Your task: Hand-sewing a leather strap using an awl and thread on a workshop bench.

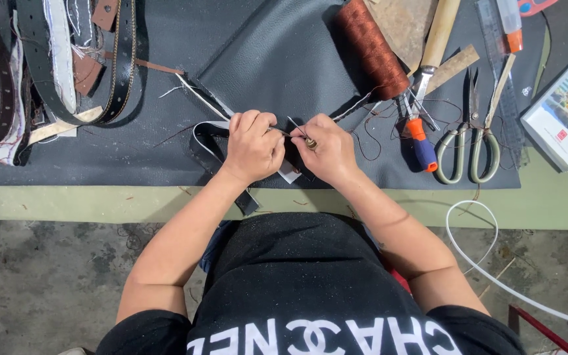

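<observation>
— What do the hands have, seen from the head camera?

— The left hand (252, 146) is curled shut, pinching a black strap (206, 141) that loops out to its left and hangs over the table edge (100, 200). The right hand (327, 152) is closed too, pinching a thin needle (296, 127) that points up and left between the two hands, which nearly touch.

— And around them?

— A dark leather sheet (284, 59) lies just beyond the hands. A spool of brown thread (371, 47) rests right of it, loose thread trailing near the right hand. Farther right sit an awl with an orange and blue handle (421, 141) and scissors (471, 135). Belts (54, 66) lie well apart, far left.
</observation>
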